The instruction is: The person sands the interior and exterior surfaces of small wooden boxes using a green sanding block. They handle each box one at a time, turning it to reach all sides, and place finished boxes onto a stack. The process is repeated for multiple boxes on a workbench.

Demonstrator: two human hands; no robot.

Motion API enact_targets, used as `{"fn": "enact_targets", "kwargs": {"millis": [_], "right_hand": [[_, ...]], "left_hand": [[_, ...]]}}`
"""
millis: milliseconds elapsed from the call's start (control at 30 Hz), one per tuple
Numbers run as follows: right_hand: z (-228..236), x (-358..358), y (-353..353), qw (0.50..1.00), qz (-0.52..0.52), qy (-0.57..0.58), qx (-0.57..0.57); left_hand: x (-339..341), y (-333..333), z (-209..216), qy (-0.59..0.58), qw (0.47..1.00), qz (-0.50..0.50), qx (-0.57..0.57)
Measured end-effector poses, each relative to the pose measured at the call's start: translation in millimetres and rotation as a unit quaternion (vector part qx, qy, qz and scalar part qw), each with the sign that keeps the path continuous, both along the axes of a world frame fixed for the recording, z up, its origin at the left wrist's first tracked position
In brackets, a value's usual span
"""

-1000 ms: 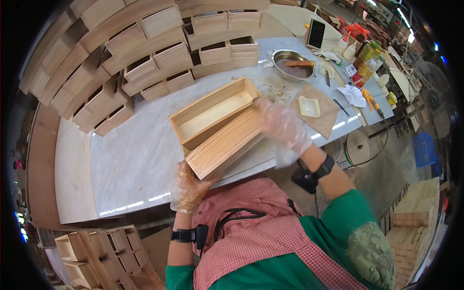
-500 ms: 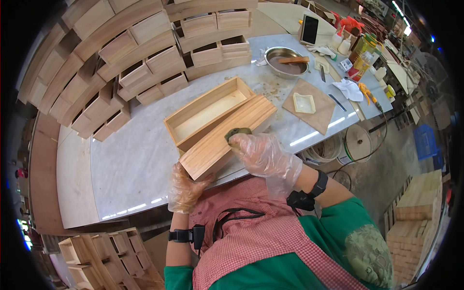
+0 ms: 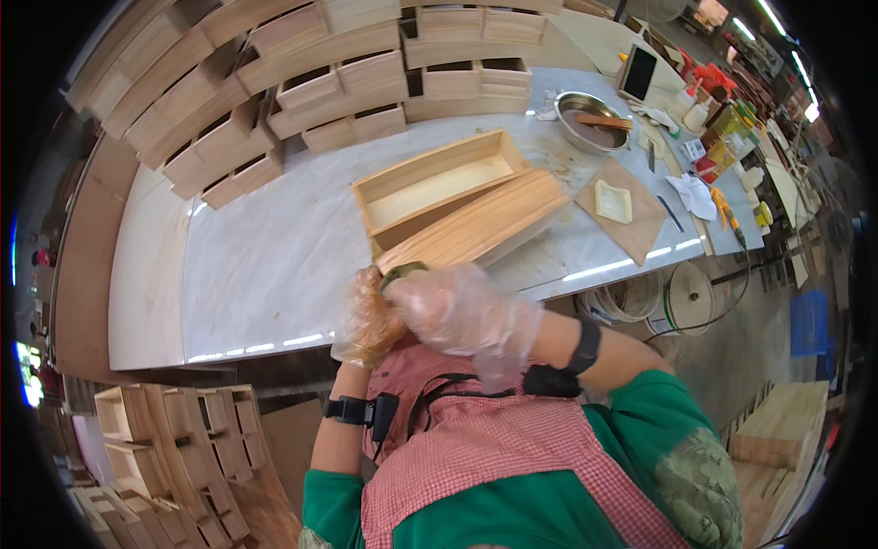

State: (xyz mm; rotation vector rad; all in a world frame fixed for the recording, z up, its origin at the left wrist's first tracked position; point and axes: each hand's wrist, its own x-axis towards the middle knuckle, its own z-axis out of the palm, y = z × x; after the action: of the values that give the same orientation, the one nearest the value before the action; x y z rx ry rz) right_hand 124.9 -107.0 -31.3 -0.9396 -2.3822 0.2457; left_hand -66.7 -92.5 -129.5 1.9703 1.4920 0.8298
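A long wooden box (image 3: 489, 220) lies tilted at the table's front edge, one smooth grained side facing up. My left hand (image 3: 368, 316), in a clear plastic glove, grips its near end, partly hidden by the other hand. My right hand (image 3: 466, 306), gloved the same way, is closed on a dark olive pad or cloth (image 3: 402, 272) and presses it to the grained side at that near end. Just behind, touching or nearly so, rests a second, open-topped wooden box (image 3: 391, 234) with a pale inside.
Stacked wooden drawer units (image 3: 366, 78) line the back left. At the right are a metal bowl (image 3: 593, 139) with a wooden piece across it, a brown board (image 3: 631, 233) bearing a small pale dish (image 3: 614, 202), a phone (image 3: 637, 73) and bottles (image 3: 697, 117). Buckets (image 3: 681, 297) stand below.
My right hand has slid the pad from the middle of the grained side to its near end, close to my left hand. The whole view has shifted.
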Motion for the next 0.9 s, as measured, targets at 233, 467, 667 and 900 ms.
{"fn": "enact_targets", "kwargs": {"millis": [233,467,667,900], "right_hand": [[-6.7,91.6,60.2,0.990,-0.103,-0.077,0.050],[4.4,-7.0,13.5,0.995,0.073,-0.070,-0.016],[7.0,17.8,67.8,0.996,0.003,-0.086,0.032],[15.2,-3.2,15.2,0.994,0.075,-0.072,-0.018]], "left_hand": [[13.5,-7.5,30.2,0.032,0.999,0.034,-0.001],[4.6,-7.1,5.5,-0.079,0.993,0.001,0.088],[7.7,-7.6,16.4,-0.008,0.999,0.023,0.023],[4.4,-7.5,9.8,-0.021,0.998,0.017,0.050]]}}
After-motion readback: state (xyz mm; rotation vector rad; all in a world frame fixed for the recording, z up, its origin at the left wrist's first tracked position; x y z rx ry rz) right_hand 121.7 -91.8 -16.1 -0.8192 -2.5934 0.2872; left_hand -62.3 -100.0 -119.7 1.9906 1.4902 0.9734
